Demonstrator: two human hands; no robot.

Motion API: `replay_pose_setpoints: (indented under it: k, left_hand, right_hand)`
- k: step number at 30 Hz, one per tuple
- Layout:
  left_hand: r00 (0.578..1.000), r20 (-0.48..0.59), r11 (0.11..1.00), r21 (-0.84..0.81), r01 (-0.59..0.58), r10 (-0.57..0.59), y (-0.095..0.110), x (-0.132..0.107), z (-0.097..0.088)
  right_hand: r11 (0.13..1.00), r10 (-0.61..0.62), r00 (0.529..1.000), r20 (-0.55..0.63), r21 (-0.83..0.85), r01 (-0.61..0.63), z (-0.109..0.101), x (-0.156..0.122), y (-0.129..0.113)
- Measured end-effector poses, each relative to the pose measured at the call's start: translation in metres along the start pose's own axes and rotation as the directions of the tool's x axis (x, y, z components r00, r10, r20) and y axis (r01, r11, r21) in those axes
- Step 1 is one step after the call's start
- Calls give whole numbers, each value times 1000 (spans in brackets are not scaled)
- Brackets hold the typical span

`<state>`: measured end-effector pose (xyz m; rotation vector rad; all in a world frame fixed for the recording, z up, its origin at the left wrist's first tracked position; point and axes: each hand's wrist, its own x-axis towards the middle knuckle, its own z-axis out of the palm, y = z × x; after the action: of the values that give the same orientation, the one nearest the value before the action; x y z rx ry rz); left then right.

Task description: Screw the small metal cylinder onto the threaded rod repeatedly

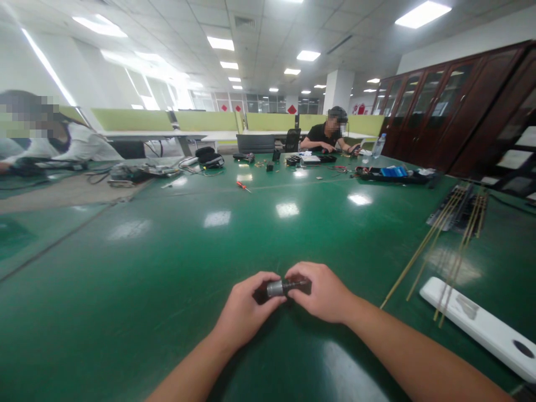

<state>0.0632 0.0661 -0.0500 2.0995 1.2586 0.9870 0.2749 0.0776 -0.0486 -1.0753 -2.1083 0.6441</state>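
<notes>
A small dark cylindrical object with a silver-grey section (275, 288) lies crosswise between my two hands, low over the green table (176, 245). Its exact kind is not clear. My left hand (247, 304) curls its thumb and fingers around the silver end. On the darker, blockier end, my right hand (322, 293) has its thumb and fingertips closed. Parts of both ends are hidden by the fingers.
Thin yellowish sticks (422, 245) and a long white casing (469, 318) lie at the right. Farther back are a red screwdriver (242, 186), a black pouch (209, 157), a plastic bottle (379, 146) and electronic parts. A person (329, 134) sits across, another at the left.
</notes>
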Motion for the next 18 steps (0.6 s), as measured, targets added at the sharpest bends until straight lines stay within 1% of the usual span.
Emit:
replay_pose_setpoints:
  k: [6, 18]
  left_hand:
    - [1000, 9, 999, 28, -21, 20, -2, 1, -1]
    - [1000, 1, 999, 50, -15, 15, -4, -1, 1]
  right_hand:
    - [999, -28, 999, 26, -23, 29, 0, 0, 0]
    - [999, -11, 999, 49, -34, 13, -1, 2, 2]
